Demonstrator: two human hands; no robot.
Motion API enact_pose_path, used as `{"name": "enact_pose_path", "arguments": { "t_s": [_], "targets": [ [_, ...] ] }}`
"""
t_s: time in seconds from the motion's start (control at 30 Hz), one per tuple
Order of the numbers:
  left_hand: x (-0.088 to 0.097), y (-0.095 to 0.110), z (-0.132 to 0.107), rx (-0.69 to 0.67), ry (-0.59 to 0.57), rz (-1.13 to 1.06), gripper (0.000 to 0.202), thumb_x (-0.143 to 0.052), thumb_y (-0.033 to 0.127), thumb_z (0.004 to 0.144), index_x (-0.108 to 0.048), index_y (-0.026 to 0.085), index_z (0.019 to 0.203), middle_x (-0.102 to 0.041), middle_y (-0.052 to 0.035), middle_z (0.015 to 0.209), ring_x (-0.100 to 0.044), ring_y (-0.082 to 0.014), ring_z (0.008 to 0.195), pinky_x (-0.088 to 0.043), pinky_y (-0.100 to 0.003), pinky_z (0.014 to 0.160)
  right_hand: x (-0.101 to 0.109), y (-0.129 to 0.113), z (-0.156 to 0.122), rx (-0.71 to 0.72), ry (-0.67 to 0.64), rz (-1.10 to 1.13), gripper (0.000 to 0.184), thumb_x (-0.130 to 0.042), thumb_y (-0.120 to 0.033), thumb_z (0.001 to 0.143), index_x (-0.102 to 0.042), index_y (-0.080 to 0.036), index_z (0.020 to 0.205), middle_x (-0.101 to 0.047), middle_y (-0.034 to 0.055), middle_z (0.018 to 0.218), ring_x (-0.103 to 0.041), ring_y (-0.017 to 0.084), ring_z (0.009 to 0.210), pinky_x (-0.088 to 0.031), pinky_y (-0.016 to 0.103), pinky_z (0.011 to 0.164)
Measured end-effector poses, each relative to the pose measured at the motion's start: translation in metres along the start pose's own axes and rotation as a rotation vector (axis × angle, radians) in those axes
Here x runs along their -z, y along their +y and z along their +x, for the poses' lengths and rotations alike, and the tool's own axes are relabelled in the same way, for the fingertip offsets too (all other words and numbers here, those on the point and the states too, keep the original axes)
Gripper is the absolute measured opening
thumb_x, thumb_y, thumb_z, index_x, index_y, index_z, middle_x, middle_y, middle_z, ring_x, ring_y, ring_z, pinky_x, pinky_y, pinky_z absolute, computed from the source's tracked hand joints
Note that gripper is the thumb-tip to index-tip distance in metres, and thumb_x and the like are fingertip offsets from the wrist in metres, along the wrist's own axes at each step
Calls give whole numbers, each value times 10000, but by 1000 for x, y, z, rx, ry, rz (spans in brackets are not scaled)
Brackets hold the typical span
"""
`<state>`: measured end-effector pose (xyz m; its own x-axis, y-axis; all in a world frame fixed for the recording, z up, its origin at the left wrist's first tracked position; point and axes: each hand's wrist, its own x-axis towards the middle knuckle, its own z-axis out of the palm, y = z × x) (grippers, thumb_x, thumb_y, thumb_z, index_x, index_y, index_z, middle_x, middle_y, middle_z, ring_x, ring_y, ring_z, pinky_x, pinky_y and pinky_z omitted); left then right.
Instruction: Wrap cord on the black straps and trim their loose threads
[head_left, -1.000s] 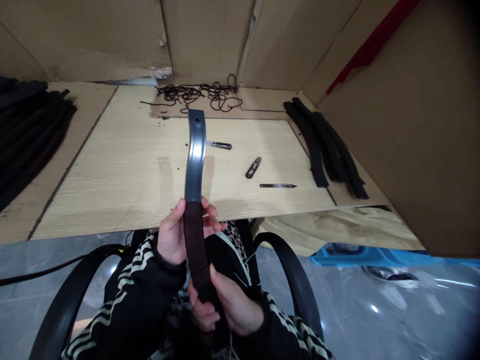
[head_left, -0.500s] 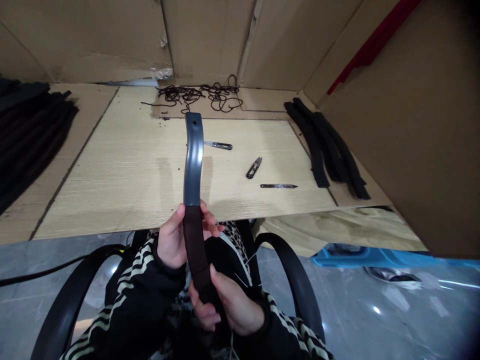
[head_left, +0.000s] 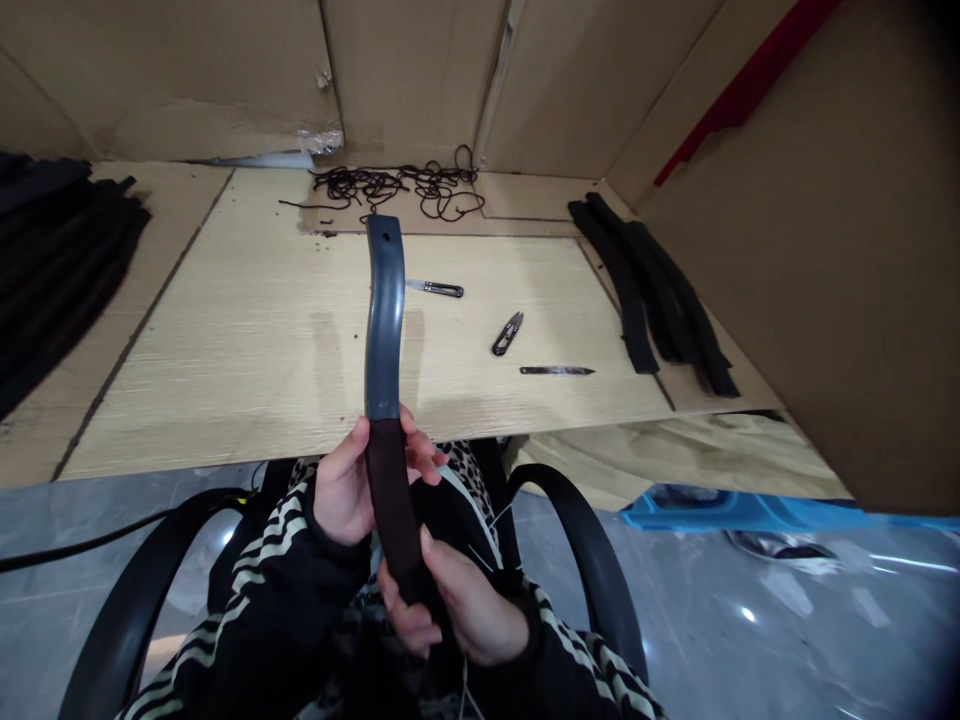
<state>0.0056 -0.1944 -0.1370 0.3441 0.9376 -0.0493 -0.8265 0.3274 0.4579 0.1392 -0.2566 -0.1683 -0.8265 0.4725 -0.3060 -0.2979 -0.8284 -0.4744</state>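
I hold a long curved grey metal strip (head_left: 385, 320) upright over the table's front edge. Its lower part is sheathed in a dark brown fabric sleeve (head_left: 394, 510). My left hand (head_left: 349, 490) is closed around the sleeve's upper end, just below the bare metal. My right hand (head_left: 461, 605) grips the sleeve's lower end near my lap, thumb pressed on the fabric. The strip's top end has a small hole and reaches toward a tangle of dark cord (head_left: 397, 187).
On the wooden tabletop (head_left: 247, 340) lie a small thread snip (head_left: 508, 334), a thin metal blade (head_left: 556, 371) and a folding tool (head_left: 436, 289). Black fabric strips (head_left: 652, 290) lie at right, a dark stack (head_left: 52, 270) at left. Cardboard walls surround the table.
The fabric sleeve's upper edge has slid slightly down the strip, baring a little more metal. The strip's top has tipped a bit to the left. Both hands keep their hold.
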Motion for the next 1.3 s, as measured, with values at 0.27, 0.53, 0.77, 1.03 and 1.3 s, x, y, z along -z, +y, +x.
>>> {"name": "enact_pose_path", "arguments": {
  "t_s": [0.27,0.53,0.77,1.03,1.3],
  "targets": [
    [-2,-1,0,-9,45,25,307,-684,473,782,-674,176,857,-736,-9,749,-698,-154,654,-561,-351,875,-1,0,1,-6,18,39,623,-488,-725,806,-558,-108,774,-396,-79,469,-282,24,331,-247,167,353],
    [-7,10,-3,-190,300,423,369,-718,515,748,-645,170,859,-702,-13,669,-650,-127,588,-529,-200,578,0,-3,13,191,60,-153,695,-348,-753,847,-574,-101,934,-591,6,552,-465,79,391,-334,194,396],
    [-20,8,-9,-151,324,629,369,-608,520,834,-621,185,989,-710,-41,795,-648,-145,644,-544,-223,570,-9,-19,14,478,245,-296,498,-596,-587,836,-500,-166,1084,-549,-21,712,-435,59,478,-331,204,468],
    [-20,8,-15,-124,296,664,261,-699,315,811,-653,196,1039,-738,-51,851,-676,-154,740,-486,-166,532,-12,-17,18,504,289,-254,540,-529,-680,823,-561,-143,868,-412,-57,574,-312,51,441,-212,211,423],
    [-18,11,-13,-92,199,634,304,-821,254,681,-686,183,944,-738,-26,782,-684,-149,709,-546,-202,658,-13,-21,19,365,77,-6,609,-510,-746,782,-539,-139,749,-355,-98,458,-234,26,342,-172,215,402]
  ]
}}
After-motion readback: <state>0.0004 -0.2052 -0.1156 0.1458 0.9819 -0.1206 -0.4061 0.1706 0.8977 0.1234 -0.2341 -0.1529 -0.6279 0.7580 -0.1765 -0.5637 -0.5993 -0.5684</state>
